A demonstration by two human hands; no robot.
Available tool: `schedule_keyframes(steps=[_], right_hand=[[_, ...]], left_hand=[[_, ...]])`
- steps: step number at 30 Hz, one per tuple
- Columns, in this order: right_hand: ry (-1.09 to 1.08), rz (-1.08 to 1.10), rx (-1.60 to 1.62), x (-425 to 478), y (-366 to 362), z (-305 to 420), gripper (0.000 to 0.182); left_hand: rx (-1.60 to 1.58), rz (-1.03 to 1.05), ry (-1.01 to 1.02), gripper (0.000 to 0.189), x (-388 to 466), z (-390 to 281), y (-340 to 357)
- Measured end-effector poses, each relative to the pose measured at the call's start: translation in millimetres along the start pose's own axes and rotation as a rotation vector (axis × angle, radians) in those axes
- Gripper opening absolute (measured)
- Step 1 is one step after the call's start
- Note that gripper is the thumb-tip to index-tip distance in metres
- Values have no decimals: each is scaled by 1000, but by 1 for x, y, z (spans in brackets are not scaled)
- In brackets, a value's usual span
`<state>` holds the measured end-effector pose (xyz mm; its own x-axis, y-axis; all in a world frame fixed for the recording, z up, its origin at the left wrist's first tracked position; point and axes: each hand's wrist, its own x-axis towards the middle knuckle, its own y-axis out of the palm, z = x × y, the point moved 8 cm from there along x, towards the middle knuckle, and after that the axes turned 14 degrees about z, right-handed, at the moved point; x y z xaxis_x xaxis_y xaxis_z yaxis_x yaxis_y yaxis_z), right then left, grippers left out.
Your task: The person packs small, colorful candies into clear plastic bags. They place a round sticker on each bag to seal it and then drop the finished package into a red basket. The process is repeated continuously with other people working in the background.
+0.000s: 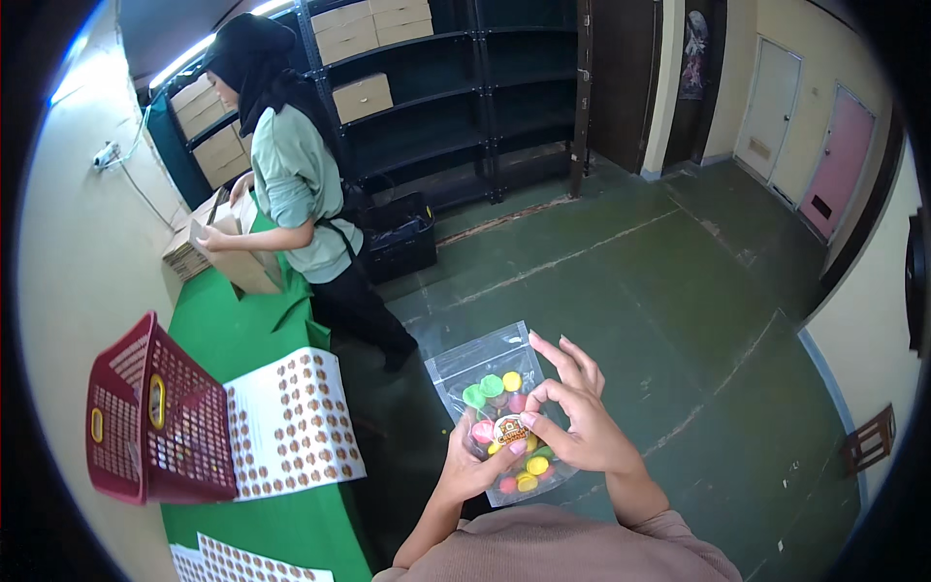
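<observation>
In front of my chest is a clear plastic zip pouch [473, 364] with rounded yellow, green and pink pieces inside. My left hand [473, 462] grips its lower left side, thumb on the front. A round sticker [510, 431] bearing a picture and writing lies against the pouch front. At the sticker's upper right edge, the thumb and index finger of my right hand [582, 415] come together; its other fingers are spread past the pouch's right side. Whether the whole sticker is stuck down cannot be seen.
Left, a green-covered table [291, 516] bears a maroon plastic basket [193, 429], a sticker sheet [298, 429] and more sheets [247, 564]. Beyond, a person [291, 182] handles a cardboard box [244, 265]. Metal shelves [407, 145] and a black crate [400, 244] stand behind.
</observation>
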<state>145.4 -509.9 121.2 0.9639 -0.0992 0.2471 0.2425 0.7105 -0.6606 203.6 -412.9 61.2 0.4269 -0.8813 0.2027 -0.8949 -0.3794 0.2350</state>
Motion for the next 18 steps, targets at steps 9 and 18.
schedule_keyframes(steps=[9, 18], right_hand=[[-83, -77, -10, 109, 34, 13, 12], [-167, 27, 74, 203, 89, 15, 10]], left_hand=[[28, -50, 55, 45, 32, -37, -109], [13, -183, 62, 49, 22, -44, -195]])
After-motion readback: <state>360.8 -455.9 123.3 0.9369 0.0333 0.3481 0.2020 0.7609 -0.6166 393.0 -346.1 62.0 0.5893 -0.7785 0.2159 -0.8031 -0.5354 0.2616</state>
